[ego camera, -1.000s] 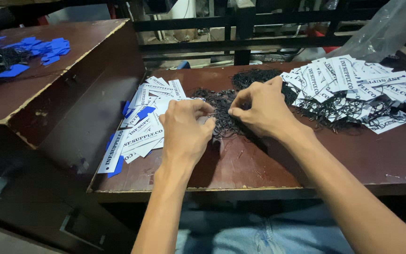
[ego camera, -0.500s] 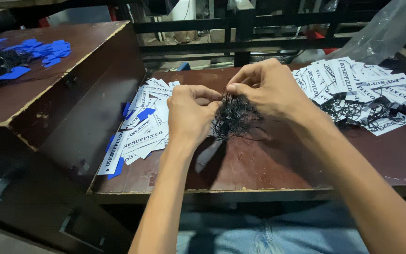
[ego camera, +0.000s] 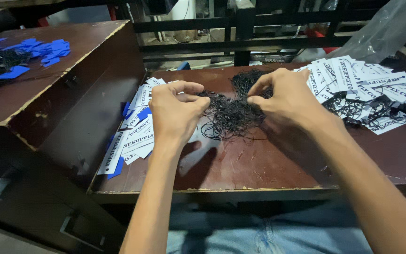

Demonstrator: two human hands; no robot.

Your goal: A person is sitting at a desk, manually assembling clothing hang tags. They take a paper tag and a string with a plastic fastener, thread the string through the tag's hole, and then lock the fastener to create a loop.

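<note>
Black thread tangle sits mid-table, pinched at either side by the left hand and right hand. Pulled apart hard, its loops could knot tighter or drag white tags off the table's left edge.

A pile of white rectangular tags with dark print lies on the left part of the brown table, with some blue tags mixed in. A second pile of white tags (partly tangled with black strings) lies at the right side. Small blue tags are scattered on the raised wooden box at left.
</note>
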